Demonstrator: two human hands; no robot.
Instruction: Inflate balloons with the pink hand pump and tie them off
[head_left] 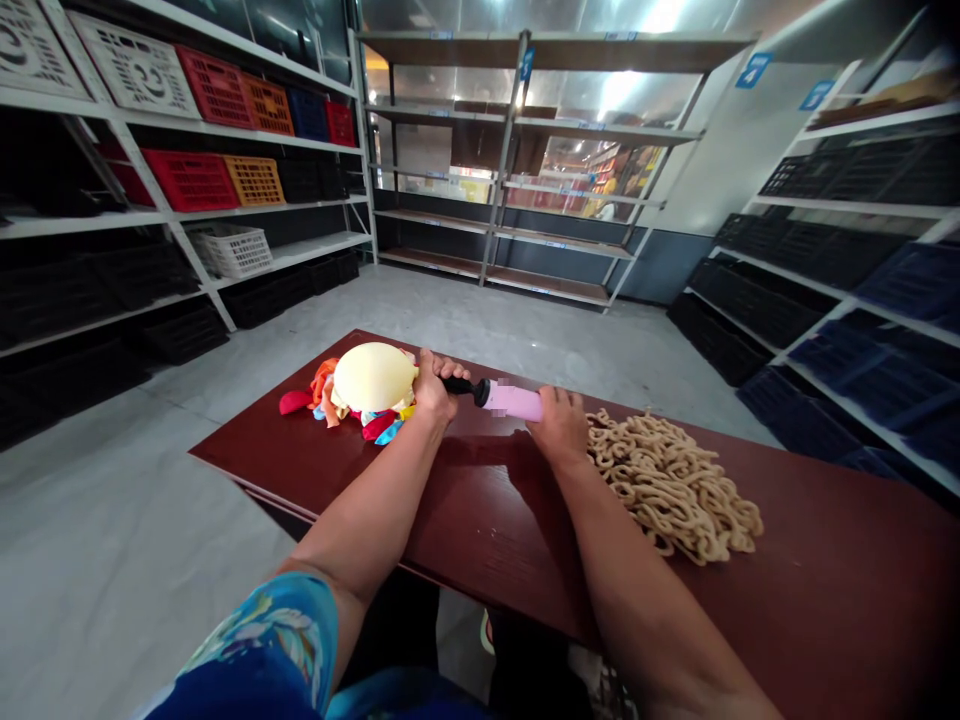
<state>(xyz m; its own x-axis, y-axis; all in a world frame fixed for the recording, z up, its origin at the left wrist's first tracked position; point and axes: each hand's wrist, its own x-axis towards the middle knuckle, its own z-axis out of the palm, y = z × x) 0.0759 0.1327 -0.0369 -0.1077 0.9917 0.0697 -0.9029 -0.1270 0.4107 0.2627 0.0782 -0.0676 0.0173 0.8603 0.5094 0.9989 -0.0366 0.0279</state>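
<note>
A partly inflated cream balloon (375, 376) sits just left of my left hand (437, 385), its neck hidden by the fingers. That hand is closed around the black end of a hand balloon pump (514, 401). The pump has a pink barrel and lies nearly level above the table. My right hand (561, 420) is wrapped around the other end of the pink barrel. Limp balloons (386, 428) in red, orange, blue and yellow lie beneath and beside the cream one.
A heap of tan cord-like loops (667, 480) lies right of my right hand on the dark red table (480, 520). Shelving with plastic crates (199, 180) stands at left, more dark crates (832, 280) at right. A metal rack (517, 130) stands at the back.
</note>
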